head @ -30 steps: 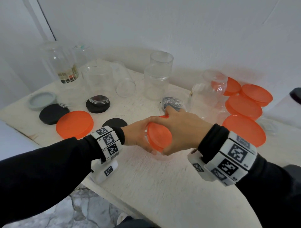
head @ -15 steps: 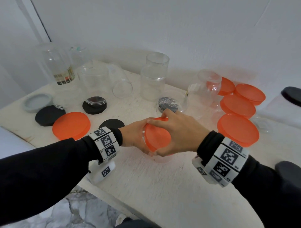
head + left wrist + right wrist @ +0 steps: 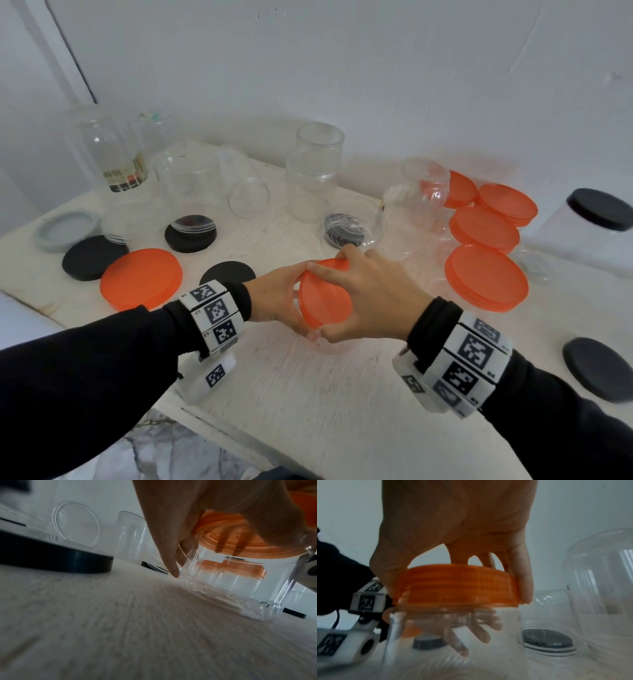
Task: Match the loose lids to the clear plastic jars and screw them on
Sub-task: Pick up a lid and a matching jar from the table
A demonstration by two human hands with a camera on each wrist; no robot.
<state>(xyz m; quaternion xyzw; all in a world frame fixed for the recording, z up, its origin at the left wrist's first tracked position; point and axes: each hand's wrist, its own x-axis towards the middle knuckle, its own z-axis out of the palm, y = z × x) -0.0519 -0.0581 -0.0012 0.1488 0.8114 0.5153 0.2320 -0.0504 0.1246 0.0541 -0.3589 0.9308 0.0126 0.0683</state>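
Clear plastic jar, short, ribbed (image 3: 231, 582): stands at table centre, 6 o'clock of the tall clear stacked jars (image 3: 313, 174). Left hand (image 3: 274, 301), at the jar's 9 o'clock, wraps its fingers around the wall. Round orange plastic lid (image 3: 323, 296) sits on the mouth, slightly tilted. Right hand (image 3: 373, 301), at 3 o'clock, clamps fingers and thumb over the lid's rim; against half a second ago, its grip has rotated slightly, so threading is judged under way, not finished. Four loose orange lids (image 3: 486, 277) wait at 2 o'clock.
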